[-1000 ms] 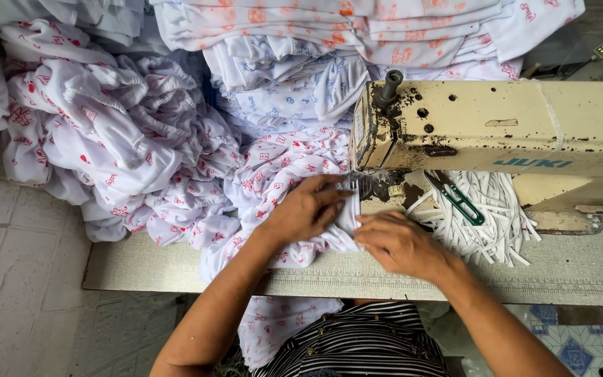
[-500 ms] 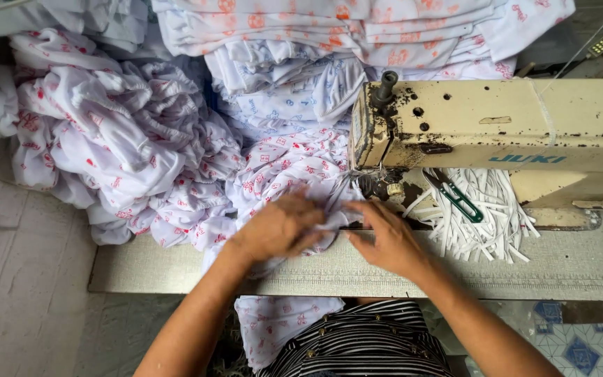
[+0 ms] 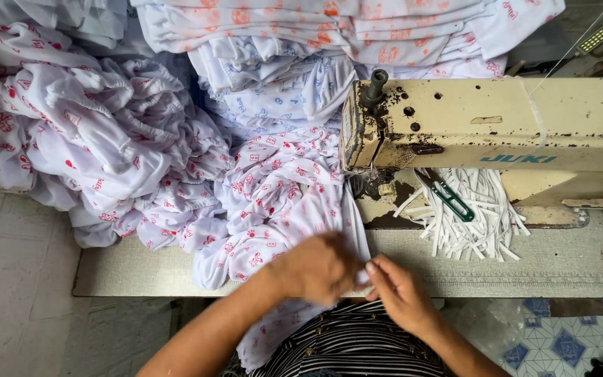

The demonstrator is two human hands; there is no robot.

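A white garment with red print point(image 3: 277, 202) lies on the sewing table, draped from the needle area down over the front edge. My left hand point(image 3: 319, 269) is blurred and closed on the cloth's edge near the table front. My right hand point(image 3: 399, 293) pinches the same edge just to its right, fingertips touching the fabric. Both hands sit well in front of the cream sewing machine point(image 3: 483, 122), away from its needle.
Heaps of similar white printed garments point(image 3: 99, 139) fill the left and back of the table point(image 3: 567, 262). A bundle of white elastic strips point(image 3: 469, 216) with green-handled snips point(image 3: 448, 195) lies under the machine arm. Tiled floor at left.
Both hands have drawn back from the needle area toward the table's front edge, pulling the garment's edge with them.
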